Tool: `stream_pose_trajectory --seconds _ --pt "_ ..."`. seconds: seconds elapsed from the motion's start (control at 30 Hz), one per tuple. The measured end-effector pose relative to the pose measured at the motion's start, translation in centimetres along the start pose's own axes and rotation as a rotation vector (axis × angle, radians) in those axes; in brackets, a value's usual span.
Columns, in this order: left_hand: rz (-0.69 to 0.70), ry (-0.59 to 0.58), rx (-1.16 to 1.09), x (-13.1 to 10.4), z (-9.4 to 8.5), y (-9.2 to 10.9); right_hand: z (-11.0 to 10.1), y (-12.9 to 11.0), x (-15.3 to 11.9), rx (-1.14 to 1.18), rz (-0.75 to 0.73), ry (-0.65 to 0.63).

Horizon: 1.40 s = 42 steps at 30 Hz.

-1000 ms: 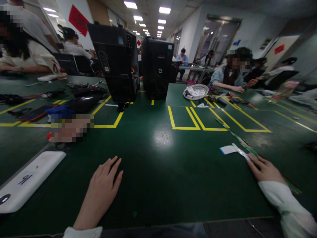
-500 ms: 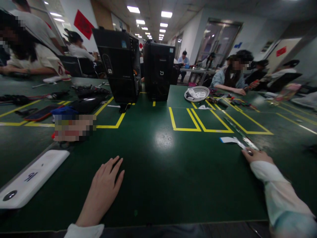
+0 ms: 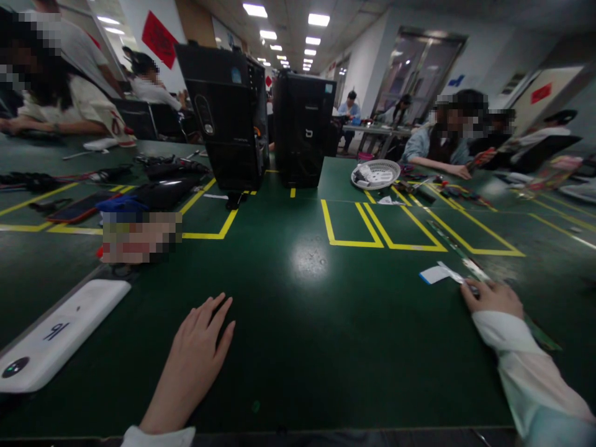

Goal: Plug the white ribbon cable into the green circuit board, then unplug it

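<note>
My left hand (image 3: pixel 200 338) lies flat on the green tabletop (image 3: pixel 326 347), fingers stretched and a little spread, holding nothing. At the right, my right hand (image 3: pixel 496 298) is closed over a long, narrow green circuit board (image 3: pixel 470 262). One end of that strip points away toward the yellow tape, and a short piece of its near end shows beside my wrist. A white flat ribbon cable with a blue tip (image 3: pixel 435 274) sticks out to the left of these fingers. The middle of the board is hidden under the hand.
Two black computer towers (image 3: pixel 302 130) stand upright at the back. A white power-bank-like device (image 3: pixel 60 335) rests at left, near dark cables and a blue item (image 3: pixel 121 205). A white basket (image 3: pixel 376 174) and small parts sit at back right. People are seated around.
My right hand has shifted slightly right with the ribbon cable, and the board's near end now shows beside the wrist. The left hand stays in place. The view has tilted slightly.
</note>
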<state>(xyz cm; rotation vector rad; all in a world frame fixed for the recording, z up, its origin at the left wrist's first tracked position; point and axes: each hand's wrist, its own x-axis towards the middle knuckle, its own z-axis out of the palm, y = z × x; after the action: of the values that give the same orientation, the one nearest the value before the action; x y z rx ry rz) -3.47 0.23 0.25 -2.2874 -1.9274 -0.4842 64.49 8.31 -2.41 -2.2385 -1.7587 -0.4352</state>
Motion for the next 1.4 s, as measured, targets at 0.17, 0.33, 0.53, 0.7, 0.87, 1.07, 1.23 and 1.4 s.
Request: stream_pose_trajectory --seconds 0.17,0.33,0.53,0.7,0.87,1.07,1.23,1.4 --pt "0.015 0.002 0.001 0.0 0.0 0.0 0.0 -4.5 0.9 0.037 -0.148 -0.032" --pt "0.018 0.015 0.01 0.1 0.0 0.2 -0.1 -11.2 1.1 0.241 -0.38 0.017" --pt "0.017 0.044 0.009 0.1 0.0 0.4 -2.0 -22.0 0.3 0.459 -0.663 0.006" --pt "0.008 0.031 -0.001 0.1 -0.1 0.3 -2.7 -29.4 -1.3 0.576 -0.865 -0.013" --pt "-0.004 0.014 -0.005 0.1 -0.1 0.3 -4.3 -34.0 -4.0 0.67 -1.023 -0.11" --pt "-0.019 -0.011 0.005 0.1 -0.3 0.2 -6.9 -35.6 -6.5 0.71 -1.147 -0.228" --pt "-0.023 -0.029 0.004 0.1 -0.3 0.0 -7.4 -35.3 -6.9 0.693 -1.192 -0.27" --pt "-0.03 -0.039 -0.001 0.1 -0.2 0.0 -4.3 -32.8 -4.2 0.507 -0.963 -0.105"
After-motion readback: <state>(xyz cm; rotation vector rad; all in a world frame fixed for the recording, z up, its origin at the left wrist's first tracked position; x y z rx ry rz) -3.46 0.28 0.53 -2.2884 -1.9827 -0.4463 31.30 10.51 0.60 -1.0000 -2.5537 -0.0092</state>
